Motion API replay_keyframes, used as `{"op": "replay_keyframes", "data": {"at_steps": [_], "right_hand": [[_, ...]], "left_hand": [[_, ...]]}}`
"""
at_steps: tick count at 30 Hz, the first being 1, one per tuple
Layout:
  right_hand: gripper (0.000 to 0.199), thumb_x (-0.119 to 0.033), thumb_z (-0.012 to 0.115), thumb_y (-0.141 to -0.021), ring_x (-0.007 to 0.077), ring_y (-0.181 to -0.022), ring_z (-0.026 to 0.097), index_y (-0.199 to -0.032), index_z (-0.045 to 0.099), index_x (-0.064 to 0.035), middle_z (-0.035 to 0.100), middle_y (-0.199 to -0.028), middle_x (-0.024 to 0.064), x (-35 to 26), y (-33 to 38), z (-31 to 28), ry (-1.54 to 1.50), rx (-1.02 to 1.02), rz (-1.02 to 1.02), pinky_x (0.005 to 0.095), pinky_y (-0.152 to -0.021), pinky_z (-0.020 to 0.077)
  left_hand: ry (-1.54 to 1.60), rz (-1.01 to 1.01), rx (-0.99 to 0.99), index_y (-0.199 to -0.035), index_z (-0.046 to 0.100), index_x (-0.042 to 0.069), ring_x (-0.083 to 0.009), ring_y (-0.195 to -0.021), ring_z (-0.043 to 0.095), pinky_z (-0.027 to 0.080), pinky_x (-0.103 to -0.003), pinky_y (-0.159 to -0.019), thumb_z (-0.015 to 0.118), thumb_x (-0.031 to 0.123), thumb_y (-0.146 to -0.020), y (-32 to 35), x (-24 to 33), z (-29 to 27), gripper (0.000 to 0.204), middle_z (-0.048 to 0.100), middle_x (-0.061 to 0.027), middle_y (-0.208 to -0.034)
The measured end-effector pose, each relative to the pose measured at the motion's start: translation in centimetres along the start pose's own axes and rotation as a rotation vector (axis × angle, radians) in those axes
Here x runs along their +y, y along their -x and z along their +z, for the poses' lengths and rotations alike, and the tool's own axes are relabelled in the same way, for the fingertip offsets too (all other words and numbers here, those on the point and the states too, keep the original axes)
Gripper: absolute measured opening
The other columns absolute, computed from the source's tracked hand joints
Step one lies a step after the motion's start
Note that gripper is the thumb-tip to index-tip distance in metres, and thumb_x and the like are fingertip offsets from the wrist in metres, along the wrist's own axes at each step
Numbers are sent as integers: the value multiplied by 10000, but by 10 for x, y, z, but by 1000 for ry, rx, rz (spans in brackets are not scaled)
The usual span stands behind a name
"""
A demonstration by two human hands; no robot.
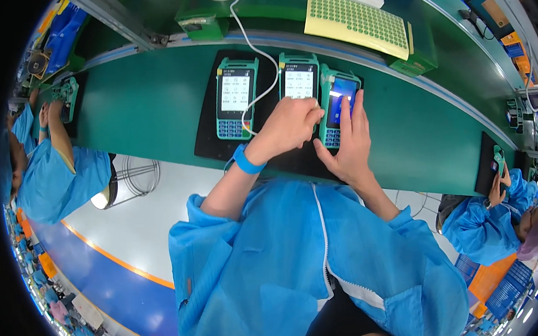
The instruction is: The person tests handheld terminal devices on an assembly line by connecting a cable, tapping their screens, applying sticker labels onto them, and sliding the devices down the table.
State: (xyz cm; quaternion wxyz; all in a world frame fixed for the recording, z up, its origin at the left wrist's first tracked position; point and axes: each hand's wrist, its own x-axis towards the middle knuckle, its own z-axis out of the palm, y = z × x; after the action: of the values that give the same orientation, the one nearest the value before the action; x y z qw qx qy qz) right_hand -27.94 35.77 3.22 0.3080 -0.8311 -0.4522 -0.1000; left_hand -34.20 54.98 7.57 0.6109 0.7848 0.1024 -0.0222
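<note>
The fingers [307, 109] of the left hand [284, 127] are curled in, their tips at the left edge of the right terminal [342, 92]; whether they pinch anything I cannot tell. The right hand [351, 144] is open, its fingers extended over that terminal's lit blue screen and its thumb apart, near the keypad. The terminal thus lies under the right fingers and just right of the left ones. The middle terminal [298, 74] lies beneath the left fingers, which hide its lower part; its white screen of icons shows just beyond them. Left of these fingers, the left terminal [236, 95] lies well clear of both hands, its screen also white with icons. A white cable [264, 52] comes down from beyond the fingers to the left wrist, which wears a blue band [248, 160]. Under all three terminals is a black mat [206, 125] on the green counter [135, 102]. Farther beyond the right fingers sits a yellow sheet [359, 24] with green dots
</note>
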Motion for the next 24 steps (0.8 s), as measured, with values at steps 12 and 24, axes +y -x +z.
{"op": "replay_keyframes", "data": {"at_steps": [12, 24], "right_hand": [[218, -42, 745, -870, 350, -1041, 673, -1082, 697, -31, 706, -1105, 139, 39, -98, -43, -18, 186, -100, 433, -890, 538], [171, -56, 775, -841, 343, -918, 671, -987, 687, -42, 700, -989, 119, 78, -189, -20, 63, 159, -232, 438, -780, 543]], "left_hand": [[-123, 154, 153, -853, 635, 2, -299, -543, 618, 460, -401, -508, 621, 195, -1015, 6, -20, 13, 252, 622, -149, -613], [-112, 187, 190, -837, 636, 18, -433, -645, 640, 485, -505, -590, 655, 196, -987, 4, -23, 16, 234, 628, -205, -652]]}}
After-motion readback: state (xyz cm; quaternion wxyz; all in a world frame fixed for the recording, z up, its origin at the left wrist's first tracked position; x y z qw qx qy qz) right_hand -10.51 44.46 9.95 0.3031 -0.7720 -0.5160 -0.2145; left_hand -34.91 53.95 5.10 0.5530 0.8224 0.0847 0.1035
